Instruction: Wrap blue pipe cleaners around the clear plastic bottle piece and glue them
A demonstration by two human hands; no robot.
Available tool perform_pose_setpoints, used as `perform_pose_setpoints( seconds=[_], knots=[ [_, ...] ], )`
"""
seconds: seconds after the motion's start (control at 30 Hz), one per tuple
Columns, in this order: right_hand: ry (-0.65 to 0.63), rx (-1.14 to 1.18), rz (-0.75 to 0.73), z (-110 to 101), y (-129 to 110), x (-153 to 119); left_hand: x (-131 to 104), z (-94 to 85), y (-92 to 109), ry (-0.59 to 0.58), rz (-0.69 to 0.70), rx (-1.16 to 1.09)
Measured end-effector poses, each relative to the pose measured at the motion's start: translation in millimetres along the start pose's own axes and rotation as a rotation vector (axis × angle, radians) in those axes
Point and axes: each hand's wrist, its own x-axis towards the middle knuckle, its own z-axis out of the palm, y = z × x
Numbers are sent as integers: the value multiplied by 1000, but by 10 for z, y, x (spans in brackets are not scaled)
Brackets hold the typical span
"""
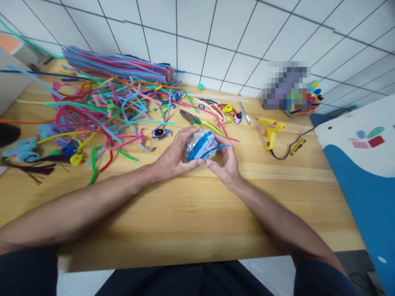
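Between my two hands is a rounded, clear crinkly ball (202, 146) wrapped with blue and lilac pipe cleaners. One blue end sticks out of it to the right. My left hand (176, 154) curls round its left side, thumb along the near edge. On the other side, my right hand (226, 162) grips it with the thumb in front, the two thumbs almost meeting. Just beyond the ball lie pliers (202, 122) with green and yellow handles. A small black-and-blue pipe cleaner piece (161, 133) rests left of my left hand.
A tangle of loose pipe cleaners (101, 109) covers the table's left, with a thick bundle (120, 65) behind it. A yellow glue gun (270, 130) stands at right, its cord trailing past a yellow cutter (298, 147). A white-and-blue panel (367, 164) borders the right edge.
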Motion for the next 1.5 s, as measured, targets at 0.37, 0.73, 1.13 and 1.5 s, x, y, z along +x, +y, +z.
perform_pose_setpoints(
  seconds=[0.37, 0.73, 1.13, 1.5],
  knots=[
    [-1, -16, 16, -1, 4, 2, 3, 15, -11, 13, 13, -5],
    [1, 8, 12, 7, -4, 4, 1, 18, -19, 18, 24, -9],
    [0, -1, 9, 17, 21, 8, -4, 18, -23, 15, 14, -7],
    [11, 16, 28, 39, 18, 3, 0, -2, -1, 0, -11, -8]
  ],
)
